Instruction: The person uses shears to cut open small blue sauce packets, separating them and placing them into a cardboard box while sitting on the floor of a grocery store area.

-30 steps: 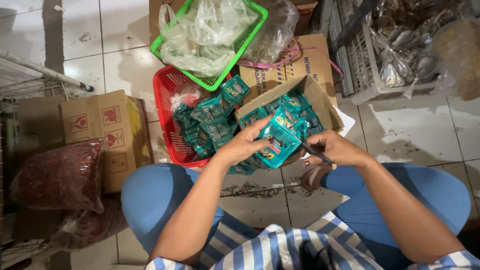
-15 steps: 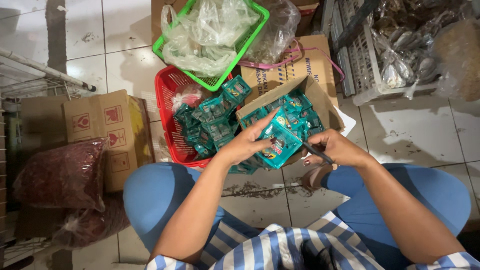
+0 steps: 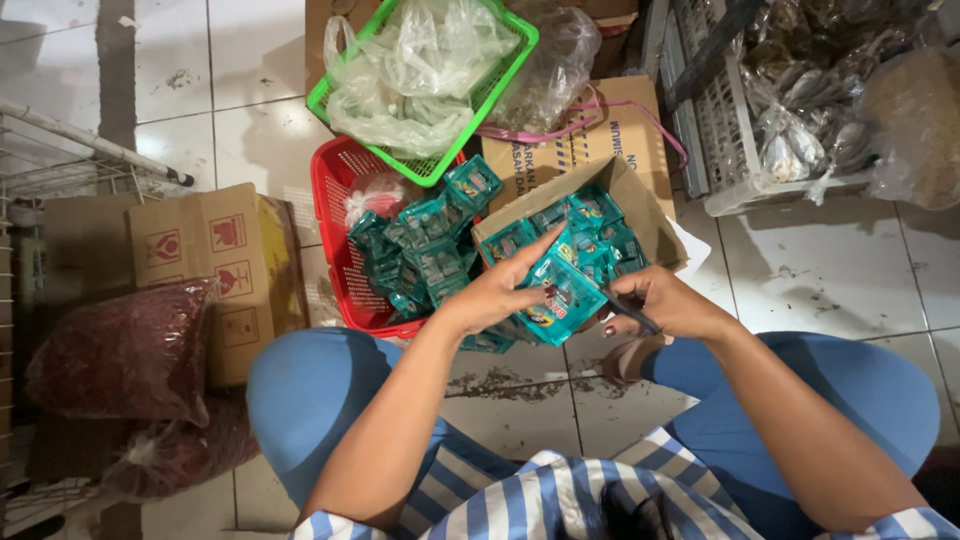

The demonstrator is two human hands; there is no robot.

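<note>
Your left hand point(image 3: 500, 295) grips a teal packet point(image 3: 560, 295) by its near edge, fingers closed over the top and thumb under, so its face tilts up toward you. Your right hand point(image 3: 672, 303) meets it from the other side, fingers curled around a thin dark tool point(image 3: 630, 312), perhaps a pen or a blade; you hold its tip at the packet's right edge. The packet sits just above your knees, in front of an open cardboard box point(image 3: 640, 205) that holds more of the same teal packets, so the supply is within short reach.

Left of the box, a red basket point(image 3: 335, 250) carries a loose heap of teal packets point(image 3: 420, 250), touching the box's corner. A green basket point(image 3: 515, 50) rests partly on the red one's far rim and is full of crumpled clear plastic bags point(image 3: 420, 70). Behind the open box lies a shut carton point(image 3: 590, 140) tied with pink string.

You sit low, knees spread in blue trousers, over a floor point(image 3: 830, 270) of pale tiles that looks grimy near your feet. At your left stand a printed carton point(image 3: 225, 260) and a bag of dark red goods point(image 3: 120, 350), with a wire rack point(image 3: 60, 170) beyond. At the far right a white crate point(image 3: 720, 140) holds bagged dried fish point(image 3: 810, 110). The light is dim and the goods crowd close around you.
</note>
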